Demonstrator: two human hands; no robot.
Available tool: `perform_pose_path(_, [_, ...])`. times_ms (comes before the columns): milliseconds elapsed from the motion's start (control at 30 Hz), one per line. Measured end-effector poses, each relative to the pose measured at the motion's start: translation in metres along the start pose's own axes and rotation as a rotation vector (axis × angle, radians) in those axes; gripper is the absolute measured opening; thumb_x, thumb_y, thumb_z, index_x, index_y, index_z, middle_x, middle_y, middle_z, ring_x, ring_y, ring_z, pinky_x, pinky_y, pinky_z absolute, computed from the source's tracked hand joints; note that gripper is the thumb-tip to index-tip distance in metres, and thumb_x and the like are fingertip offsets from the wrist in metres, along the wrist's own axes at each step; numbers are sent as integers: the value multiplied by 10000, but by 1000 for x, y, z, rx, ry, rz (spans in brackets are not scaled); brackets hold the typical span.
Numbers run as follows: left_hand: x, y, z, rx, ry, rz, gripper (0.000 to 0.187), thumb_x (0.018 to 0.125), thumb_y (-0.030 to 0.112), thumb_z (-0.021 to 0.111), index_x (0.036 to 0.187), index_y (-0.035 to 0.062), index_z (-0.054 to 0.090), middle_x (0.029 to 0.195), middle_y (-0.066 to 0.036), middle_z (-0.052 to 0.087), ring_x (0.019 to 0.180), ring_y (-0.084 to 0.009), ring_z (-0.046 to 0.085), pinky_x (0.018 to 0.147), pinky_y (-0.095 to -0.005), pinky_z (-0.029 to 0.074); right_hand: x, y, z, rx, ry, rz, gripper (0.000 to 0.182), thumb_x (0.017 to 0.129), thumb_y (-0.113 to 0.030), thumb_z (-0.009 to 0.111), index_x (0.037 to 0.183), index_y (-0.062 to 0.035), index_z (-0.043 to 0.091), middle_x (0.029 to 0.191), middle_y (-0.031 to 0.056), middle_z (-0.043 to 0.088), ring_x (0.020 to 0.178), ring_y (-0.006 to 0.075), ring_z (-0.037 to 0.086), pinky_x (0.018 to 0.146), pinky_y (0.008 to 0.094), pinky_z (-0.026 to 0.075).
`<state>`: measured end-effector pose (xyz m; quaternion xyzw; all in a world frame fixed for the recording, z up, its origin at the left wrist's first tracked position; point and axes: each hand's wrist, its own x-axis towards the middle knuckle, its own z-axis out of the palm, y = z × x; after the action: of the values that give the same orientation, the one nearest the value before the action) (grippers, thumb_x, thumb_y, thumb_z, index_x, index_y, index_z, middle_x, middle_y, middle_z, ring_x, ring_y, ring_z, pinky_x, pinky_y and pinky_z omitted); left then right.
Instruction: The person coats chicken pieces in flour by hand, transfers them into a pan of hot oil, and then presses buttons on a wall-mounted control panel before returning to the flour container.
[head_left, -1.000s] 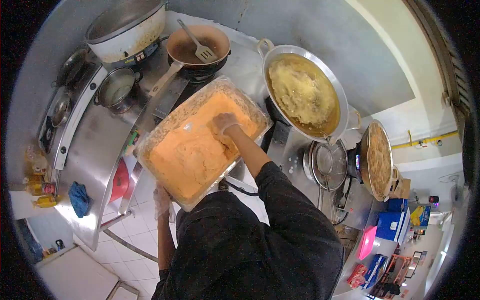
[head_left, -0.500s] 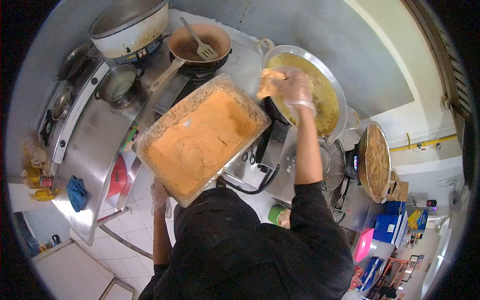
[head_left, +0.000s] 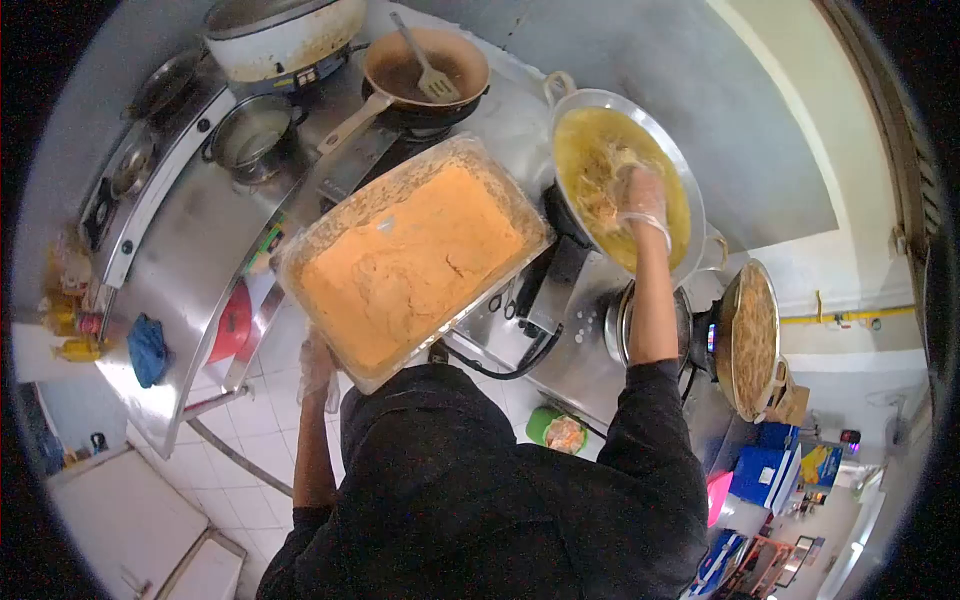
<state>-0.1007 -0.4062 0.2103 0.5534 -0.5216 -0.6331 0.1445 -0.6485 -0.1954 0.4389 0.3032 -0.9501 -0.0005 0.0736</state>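
My right hand (head_left: pixel 642 197), in a clear plastic glove, reaches down into a large wok (head_left: pixel 691 165) of yellow frying oil (head_left: pixel 592 140). Pale, foamy food (head_left: pixel 597 195) lies in the oil at its fingertips. Those fingers are blurred, and I cannot tell whether they still grip a piece. A clear rectangular tub (head_left: pixel 300 262) of orange seasoned flour (head_left: pixel 400 270) sits in front of my body, tilted in view. My gloved left hand (head_left: pixel 318 368) is at the tub's lower left edge, gripping it, with its fingers partly hidden behind the tub.
A second wok (head_left: pixel 752 335) of frying food stands at the right. Behind the tub are a frying pan (head_left: pixel 385 65) with a slotted spatula (head_left: pixel 437 84) and a small pot (head_left: pixel 250 140). Scissors (head_left: pixel 508 300) lie on the counter. A green container (head_left: pixel 543 425) stands low beside me.
My right hand has gone from above the wok's left rim, holding an orange-coated piece, down into the oil, which now foams there. The whole view has shifted slightly; my left hand stays by the tub.
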Motion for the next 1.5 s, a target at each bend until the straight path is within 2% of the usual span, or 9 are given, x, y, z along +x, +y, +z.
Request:
perform_pose_path(167, [8, -15, -3, 85, 67, 18, 700, 1025, 570, 339, 1095, -59, 636, 878, -75, 670, 814, -201, 621, 678, -381, 495, -52, -108, -30, 502, 47, -323, 213, 837, -98, 620, 1019, -39, 713, 962, 217, 696, 938, 396, 666, 803, 447, 541])
perform_pose_path(267, [29, -45, -4, 136, 117, 5, 727, 1027, 563, 312, 1148, -82, 623, 990, -162, 709, 927, -304, 663, 776, -452, 508, -50, -150, 118, 537, -23, -581, 253, 800, -120, 616, 1025, -47, 704, 986, 194, 674, 989, 369, 640, 855, 431, 519])
perform_pose_path(433, [26, -34, -10, 209, 33, 23, 704, 1026, 556, 319, 1123, -65, 635, 933, -151, 704, 850, -286, 665, 713, -427, 512, -80, -217, 222, 58, -684, -744, 321, 769, -194, 662, 1047, -42, 710, 1076, 244, 678, 1020, 375, 665, 837, 444, 537])
perform_pose_path(633, [4, -12, 4, -37, 70, 16, 619, 1017, 542, 389, 1042, -17, 653, 769, -47, 622, 696, -151, 586, 573, -343, 472, -99, -218, 230, -63, -446, -607, 267, 778, -159, 644, 977, -2, 727, 1003, 247, 697, 975, 327, 694, 775, 416, 562])
perform_pose_path(733, [18, -28, -2, -48, 44, 31, 604, 1012, 544, 406, 1032, -6, 655, 750, -34, 611, 685, -150, 582, 562, -341, 467, -102, -197, 203, -153, -298, -667, 168, 784, -116, 663, 894, -24, 752, 986, 145, 736, 945, 301, 710, 751, 372, 569])
perform_pose_path(933, [18, -32, 3, -58, 64, 63, 628, 974, 632, 428, 948, 38, 630, 721, -31, 583, 590, -140, 561, 514, -302, 465, -105, -166, 241, 92, -385, -390, 223, 775, -100, 675, 976, -19, 729, 1005, 189, 717, 941, 325, 698, 802, 412, 553])
perform_pose_path(1200, [22, -38, -8, 52, 20, 81, 550, 1030, 503, 391, 1015, 20, 652, 751, -41, 600, 708, -163, 554, 599, -353, 452, -82, -143, 74, 995, -434, -40, 355, 715, -192, 794, 1006, -23, 681, 939, 185, 704, 799, 268, 664, 750, 366, 516])
perform_pose_path(1367, [20, -30, -5, -52, -32, 19, 584, 1017, 550, 398, 1018, 19, 642, 762, -35, 608, 647, -141, 557, 554, -337, 467, -37, -86, -19, 887, -110, 14, 401, 756, -189, 804, 1085, -7, 665, 942, 170, 709, 837, 242, 672, 769, 382, 523])
perform_pose_path(1500, [11, -20, -1, -66, -25, 71, 661, 988, 609, 404, 1053, -12, 622, 811, -87, 633, 625, -181, 604, 542, -341, 515, 21, -47, -55, 777, -172, 103, 425, 673, -217, 842, 1027, -25, 705, 955, 177, 724, 896, 260, 692, 805, 377, 538])
